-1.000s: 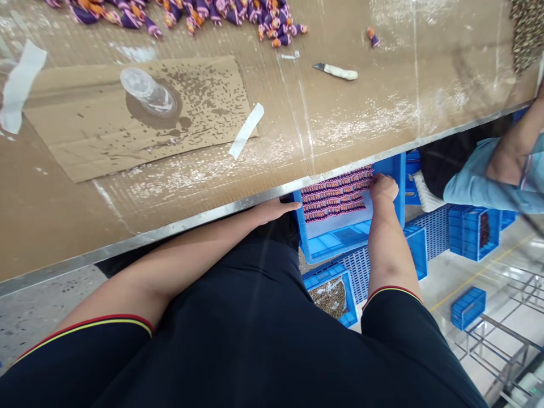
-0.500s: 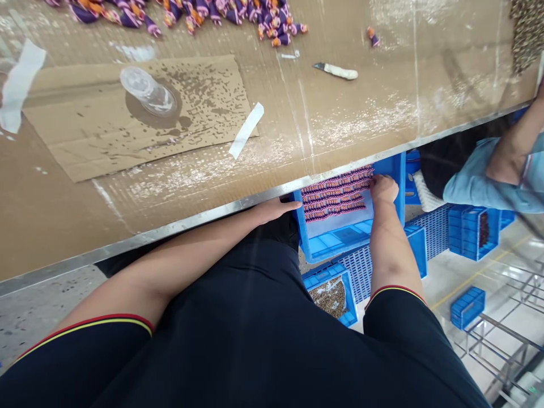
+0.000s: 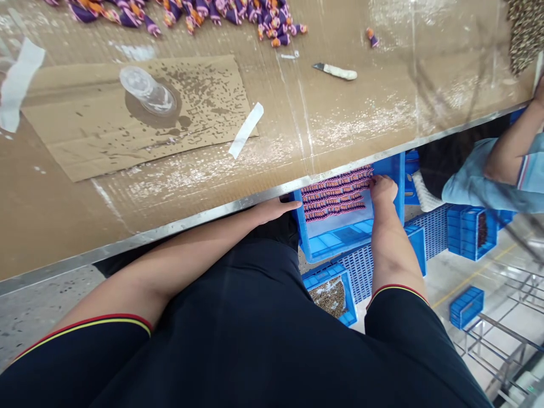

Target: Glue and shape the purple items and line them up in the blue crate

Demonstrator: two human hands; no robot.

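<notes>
My right hand (image 3: 382,190) rests at the right end of several rows of small red, purple and white striped items (image 3: 334,195), its fingers touching them. The rows lie in a blue plastic crate (image 3: 340,241), against a white surface. I cannot tell whether the fingers grip any item. My left hand (image 3: 274,211) lies flat and holds nothing, its fingertips close to the crate's left wall and just below the table's metal edge (image 3: 182,224).
On the table are a clear plastic cup (image 3: 147,90) on stained cardboard (image 3: 85,141), a cream-handled knife (image 3: 335,71) and a heap of purple-orange wrapped items (image 3: 212,11). A co-worker's arm (image 3: 505,156) is at right. Below stand more blue crates, one holding brown granules (image 3: 331,297).
My hands stay nearly in place, and the view shifts only slightly. The co-worker's arm has moved a little.
</notes>
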